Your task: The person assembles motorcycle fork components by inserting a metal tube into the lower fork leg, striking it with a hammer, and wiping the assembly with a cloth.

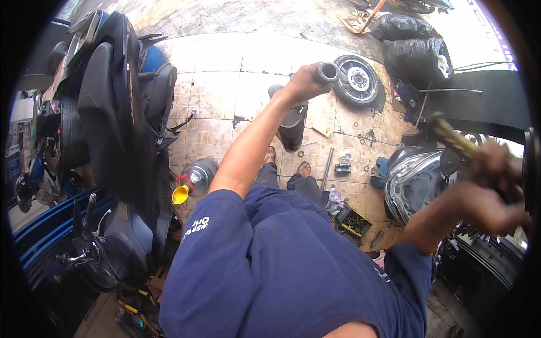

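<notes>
My left hand (306, 83) is closed round a dark metal tube (327, 71), its hollow round end facing up. Behind that wrist is a long dark rounded part (292, 127); whether it joins the tube cannot be made out. Raised at the right, my right hand (487, 188) is smeared by motion but wrapped round a long tool (459, 139) with a yellowish-brown shaft and a dark end. The tool's exact kind is blurred. A wide gap separates the tool from the tube.
A wheel with its tyre (358, 80) lies ahead on the tiles. Motorcycles (107, 101) line the left, beside a clear jug (200, 173) with a yellow funnel (180, 195). A metal rod (327, 168), dark cylinders (342, 168) and a toolbox (354, 221) lie right of my feet; black bags (417, 59) sit beyond.
</notes>
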Tool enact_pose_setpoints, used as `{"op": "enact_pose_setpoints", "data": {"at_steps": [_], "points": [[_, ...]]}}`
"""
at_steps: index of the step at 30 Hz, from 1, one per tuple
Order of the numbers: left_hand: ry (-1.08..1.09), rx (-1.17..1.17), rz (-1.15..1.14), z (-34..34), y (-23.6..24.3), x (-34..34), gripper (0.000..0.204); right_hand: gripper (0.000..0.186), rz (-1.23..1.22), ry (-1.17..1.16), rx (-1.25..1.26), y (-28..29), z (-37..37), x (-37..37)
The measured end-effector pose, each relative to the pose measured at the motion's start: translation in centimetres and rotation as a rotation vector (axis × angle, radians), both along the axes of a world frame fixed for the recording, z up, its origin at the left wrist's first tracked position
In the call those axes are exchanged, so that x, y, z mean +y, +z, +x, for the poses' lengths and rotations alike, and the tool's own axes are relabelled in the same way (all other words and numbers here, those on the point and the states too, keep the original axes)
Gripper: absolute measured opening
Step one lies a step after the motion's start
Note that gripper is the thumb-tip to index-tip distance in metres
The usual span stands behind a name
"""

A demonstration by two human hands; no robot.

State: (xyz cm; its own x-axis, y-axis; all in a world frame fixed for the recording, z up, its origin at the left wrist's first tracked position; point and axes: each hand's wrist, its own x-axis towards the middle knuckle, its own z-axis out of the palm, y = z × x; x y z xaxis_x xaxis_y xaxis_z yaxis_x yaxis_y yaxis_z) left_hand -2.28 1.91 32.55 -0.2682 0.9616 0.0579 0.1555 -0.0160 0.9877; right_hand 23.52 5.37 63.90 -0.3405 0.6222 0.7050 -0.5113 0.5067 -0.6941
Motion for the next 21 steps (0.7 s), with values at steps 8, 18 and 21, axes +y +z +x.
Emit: {"op": "enact_pose_setpoints", "data": {"at_steps": [8, 18, 21], "points": [[0.050, -0.014, 0.050, -0.5, -1.2, 0.3, 0.030, 0.029, -0.255, -0.308, -0.989, -11.0, -0.2, -1.7], [0.028, -0.030, 0.023, -0.2, -0.2, 0.9, 0.025, 0.025, 0.124, -0.437, -0.913, -15.0, 1.0, -2.6], [0.012, -0.041, 0.018, -0.3, -1.0, 1.2, 0.023, 0.027, -0.334, -0.325, -1.087, -17.3, 0.4, -2.6]]}}
